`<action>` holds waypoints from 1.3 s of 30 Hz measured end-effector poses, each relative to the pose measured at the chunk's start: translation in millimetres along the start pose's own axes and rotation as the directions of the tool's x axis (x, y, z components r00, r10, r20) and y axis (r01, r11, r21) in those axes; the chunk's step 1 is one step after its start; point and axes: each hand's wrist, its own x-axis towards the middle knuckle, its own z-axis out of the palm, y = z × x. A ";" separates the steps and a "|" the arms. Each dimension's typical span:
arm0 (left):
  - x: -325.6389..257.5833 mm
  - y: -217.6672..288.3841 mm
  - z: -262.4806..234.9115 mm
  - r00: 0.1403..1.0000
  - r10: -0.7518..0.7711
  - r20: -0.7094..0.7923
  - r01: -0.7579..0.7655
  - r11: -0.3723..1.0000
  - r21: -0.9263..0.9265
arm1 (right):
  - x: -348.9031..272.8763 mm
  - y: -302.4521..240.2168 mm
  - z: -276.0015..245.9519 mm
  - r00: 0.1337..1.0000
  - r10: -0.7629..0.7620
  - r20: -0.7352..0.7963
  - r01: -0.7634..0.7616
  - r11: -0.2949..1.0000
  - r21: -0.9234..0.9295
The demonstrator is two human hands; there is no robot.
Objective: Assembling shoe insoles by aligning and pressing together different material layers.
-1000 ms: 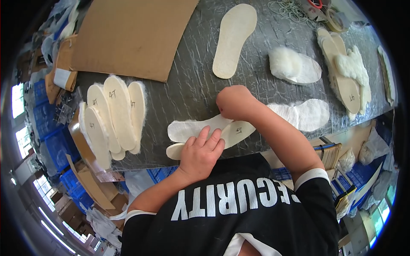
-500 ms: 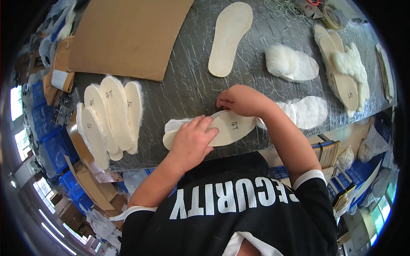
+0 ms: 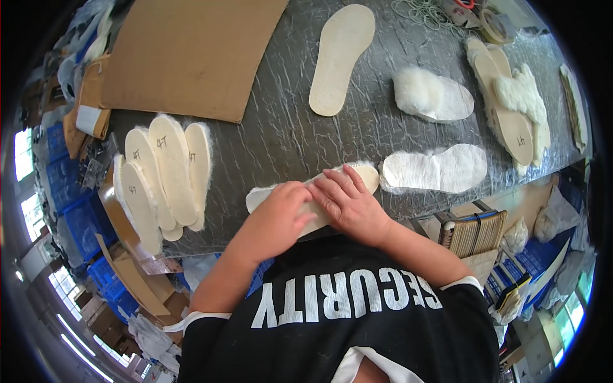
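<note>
A cream insole (image 3: 366, 174) with a fluffy far edge lies along the front of the table, largely hidden under both of my hands. My right hand (image 3: 350, 203) rests on top of it, fingers spread towards its right end. Beside it, my left hand (image 3: 274, 216) bends its fingers over the insole's middle, thumb apart on the near side; its fingertips are partly hidden. A white piece (image 3: 255, 197) shows past my left hand, at the insole's left end. Just to the right lies a white, fleece-edged insole (image 3: 450, 169).
Several cream insoles (image 3: 172, 169) overlap at the left. Cardboard (image 3: 191, 54) covers the far left. A bare insole (image 3: 341, 60) lies far centre, a folded fluffy insole (image 3: 431, 94) to its right. More insoles (image 3: 511, 102), tape (image 3: 497, 27) and rubber bands (image 3: 426, 16) sit at right.
My right hand has come down and nearer, from the insole's far edge onto its top. My left fingers have bent more. The insole's written mark is now covered or turned away.
</note>
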 end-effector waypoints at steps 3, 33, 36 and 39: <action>-2.6 -28.2 -9.5 0.988 -0.153 0.018 0.152 0.958 -0.244 | -6.7 -1.4 3.4 0.999 -0.050 -0.016 0.050 0.998 0.032; -19.0 -74.7 -4.0 0.927 -0.331 0.175 0.365 0.901 -0.233 | 8.6 23.6 -5.5 0.995 0.096 0.039 -0.098 0.993 0.065; -19.6 -79.1 -5.1 0.937 -0.292 0.191 0.334 0.907 -0.255 | 10.1 26.0 -3.6 0.996 0.082 0.035 -0.084 0.993 0.081; -20.2 -85.5 -5.8 0.944 -0.248 0.216 0.305 0.905 -0.296 | 11.8 27.7 -2.5 0.997 0.071 0.022 -0.073 0.993 0.091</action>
